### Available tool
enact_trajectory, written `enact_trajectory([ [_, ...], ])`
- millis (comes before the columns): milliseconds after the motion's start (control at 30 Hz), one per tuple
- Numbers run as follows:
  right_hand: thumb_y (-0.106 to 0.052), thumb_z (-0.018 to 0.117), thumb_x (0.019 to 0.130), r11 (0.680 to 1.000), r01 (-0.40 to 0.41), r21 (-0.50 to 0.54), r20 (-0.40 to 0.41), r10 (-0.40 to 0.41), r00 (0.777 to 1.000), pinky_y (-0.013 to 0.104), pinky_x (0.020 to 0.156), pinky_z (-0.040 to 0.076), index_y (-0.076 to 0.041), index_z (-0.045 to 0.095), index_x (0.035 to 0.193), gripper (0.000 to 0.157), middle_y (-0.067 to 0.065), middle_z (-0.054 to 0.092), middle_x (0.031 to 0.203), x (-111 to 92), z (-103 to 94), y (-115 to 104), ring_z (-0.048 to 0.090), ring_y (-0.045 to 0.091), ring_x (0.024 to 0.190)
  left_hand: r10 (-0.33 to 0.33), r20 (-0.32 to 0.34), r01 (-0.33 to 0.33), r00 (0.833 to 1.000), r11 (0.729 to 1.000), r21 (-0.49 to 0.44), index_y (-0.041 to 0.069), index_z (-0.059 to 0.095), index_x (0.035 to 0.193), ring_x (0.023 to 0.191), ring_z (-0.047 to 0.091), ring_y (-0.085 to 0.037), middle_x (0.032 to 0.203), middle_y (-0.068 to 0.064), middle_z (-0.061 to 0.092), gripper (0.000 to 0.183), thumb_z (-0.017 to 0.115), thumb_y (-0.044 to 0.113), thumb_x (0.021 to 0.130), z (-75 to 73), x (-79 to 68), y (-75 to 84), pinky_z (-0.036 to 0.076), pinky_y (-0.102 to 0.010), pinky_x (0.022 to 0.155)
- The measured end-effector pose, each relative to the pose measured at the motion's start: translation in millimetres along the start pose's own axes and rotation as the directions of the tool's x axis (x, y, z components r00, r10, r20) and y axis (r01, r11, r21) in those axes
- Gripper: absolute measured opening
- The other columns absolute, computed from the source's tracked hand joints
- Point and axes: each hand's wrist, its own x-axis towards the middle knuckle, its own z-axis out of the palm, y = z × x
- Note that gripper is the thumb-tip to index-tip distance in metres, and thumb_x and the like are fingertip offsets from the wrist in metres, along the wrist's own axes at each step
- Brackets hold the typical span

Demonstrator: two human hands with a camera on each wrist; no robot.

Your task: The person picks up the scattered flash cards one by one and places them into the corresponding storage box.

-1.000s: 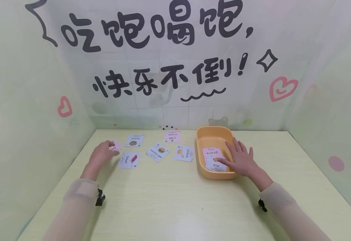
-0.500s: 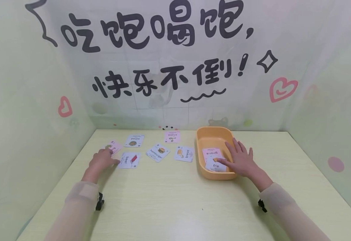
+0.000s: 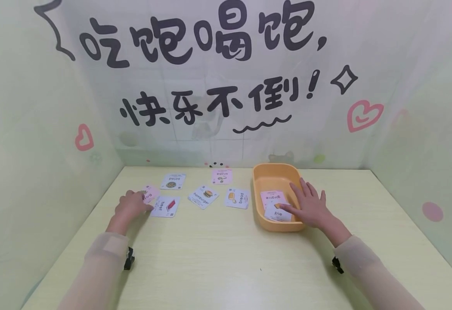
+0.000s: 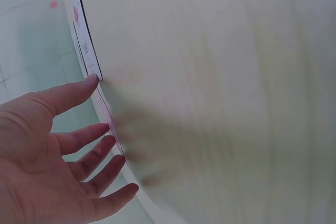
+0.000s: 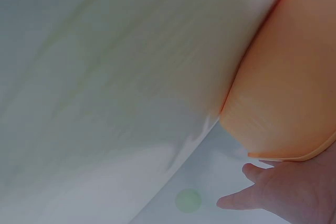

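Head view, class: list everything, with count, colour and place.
Table: 1, pale, foreground
Backdrop: 1, whitish, behind table
Lettering: 2 lines, black, on backdrop
Hearts: 2, pink, flanking lettering
Tray: 1, orange, right of centre
Giraffe card: 1, pink, in tray
Pie card: 1, whitish, overlapping giraffe card
Salad card, beef card, hamburger card, bread card: 4, whitish, left of tray
Snake card, partly covered card: 2, pink, left of tray
Sleeves: 2, beige, on forearms
Wrist attachments: 2, black, by sleeves
Left hand: 1, bare, at partly covered card
Right hand: 1, bare, over tray's rim
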Motion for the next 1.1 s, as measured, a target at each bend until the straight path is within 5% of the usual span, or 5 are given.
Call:
enact_trajectory([
  [767,-0.065,0.054,0.09,1.0,-0.023,0.01,-0.019,0.023,1.0,0.081,0.112,-0.006,-0.007,0.022,0.158,0.095,0.025,0.003,0.166,-5,7.3,-6,0.005,0.052,0.149,-0.005,0.008,0.004,1.0,1.0,0.02,-0.005,0.045,0.138,0.119,0.039,-0.057,0.132,-0.038,0.04,0.052,0.06,0.023,0.097,-5.9,11.0,-12.7,0.044,-0.067,0.09],
  [1100,-0.066,0.052,0.091,1.0,-0.025,-0.01,-0.018,0.025,1.0,0.081,0.111,-0.005,-0.007,0.021,0.158,0.094,0.025,0.003,0.166,-5,6.2,-6,0.006,0.052,0.149,-0.009,-0.014,0.009,1.0,1.0,-0.021,-0.01,0.041,0.139,0.111,0.043,-0.05,0.125,-0.037,0.043,0.065,0.066,0.027,0.092,-5.2,14.1,-16.3,0.045,-0.062,0.088],
])
